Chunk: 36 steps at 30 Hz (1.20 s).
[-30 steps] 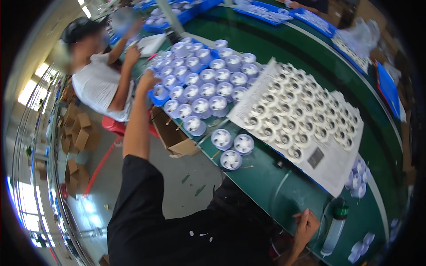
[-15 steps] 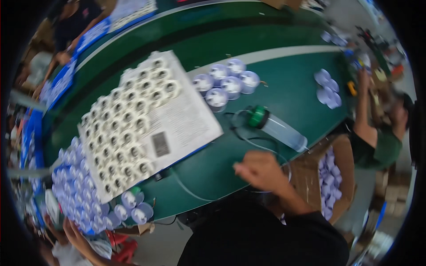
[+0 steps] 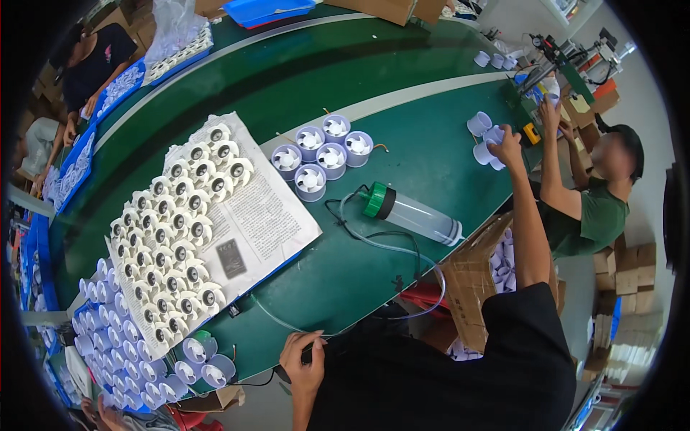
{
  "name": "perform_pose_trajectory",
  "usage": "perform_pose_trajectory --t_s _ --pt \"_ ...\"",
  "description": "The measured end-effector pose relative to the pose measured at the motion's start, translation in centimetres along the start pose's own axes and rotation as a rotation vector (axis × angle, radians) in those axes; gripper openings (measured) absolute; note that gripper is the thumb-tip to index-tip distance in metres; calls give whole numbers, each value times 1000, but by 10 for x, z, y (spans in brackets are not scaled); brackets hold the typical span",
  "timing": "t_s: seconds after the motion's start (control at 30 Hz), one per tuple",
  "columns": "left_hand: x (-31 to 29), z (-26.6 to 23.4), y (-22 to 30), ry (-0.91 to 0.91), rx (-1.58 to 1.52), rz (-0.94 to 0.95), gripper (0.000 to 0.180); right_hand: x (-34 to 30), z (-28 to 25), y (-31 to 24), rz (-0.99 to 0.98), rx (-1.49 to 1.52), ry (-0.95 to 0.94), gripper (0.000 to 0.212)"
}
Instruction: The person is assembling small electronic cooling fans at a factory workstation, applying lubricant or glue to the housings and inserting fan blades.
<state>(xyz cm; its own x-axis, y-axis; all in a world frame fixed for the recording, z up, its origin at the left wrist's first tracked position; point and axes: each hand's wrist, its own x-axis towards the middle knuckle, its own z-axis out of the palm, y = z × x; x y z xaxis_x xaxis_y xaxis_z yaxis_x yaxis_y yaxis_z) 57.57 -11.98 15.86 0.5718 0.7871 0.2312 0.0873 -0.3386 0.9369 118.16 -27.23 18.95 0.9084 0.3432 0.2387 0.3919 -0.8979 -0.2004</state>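
Observation:
My right hand [image 3: 509, 149] reaches far to the right, its fingers closed on the rim of a lavender plastic cup [image 3: 484, 152] in a small cluster. Another lavender cup [image 3: 479, 123] stands beside it. Close to my body at the table's front edge, my left hand [image 3: 303, 360] has loosely curled fingers, with nothing visible in them. Between my hands lies a clear dispensing syringe barrel [image 3: 424, 218] with a green cap [image 3: 375, 200] and a thin hose. Behind it stand several lavender housings with white fan wheels [image 3: 331, 156].
Many white fan rotors [image 3: 181, 253] cover a printed sheet [image 3: 269, 215] to the left. Stacked lavender housings [image 3: 108, 337] crowd the near-left corner. A cardboard box [image 3: 467, 291] of lavender parts stands off the front edge. A co-worker in green [image 3: 586, 215] works at the right; others sit left.
My right hand has moved from above the front edge to the cups at far right and taken hold of one. My left hand has come from the near-left housings toward my body.

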Motion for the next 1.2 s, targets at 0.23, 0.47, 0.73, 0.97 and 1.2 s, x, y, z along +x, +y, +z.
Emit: perform_pose_trajectory --t_s 0.23,0.47,0.73,0.97,1.2 --pt "-16 -10 -22 243 34 104 11 24 7 13 -176 155 -104 66" --pt "-15 -14 -36 337 70 72 11 15 1 -12 -260 50 -43 31" --pt "5 -11 -12 212 267 169 27 -207 -100 -170 -579 665 -371 33" --pt "35 0 1 -43 434 -4 116 -348 -59 -278 -840 379 -588 42" --pt "33 1 -10 -121 555 -57 113 -313 -81 -263 -828 511 -502 38"
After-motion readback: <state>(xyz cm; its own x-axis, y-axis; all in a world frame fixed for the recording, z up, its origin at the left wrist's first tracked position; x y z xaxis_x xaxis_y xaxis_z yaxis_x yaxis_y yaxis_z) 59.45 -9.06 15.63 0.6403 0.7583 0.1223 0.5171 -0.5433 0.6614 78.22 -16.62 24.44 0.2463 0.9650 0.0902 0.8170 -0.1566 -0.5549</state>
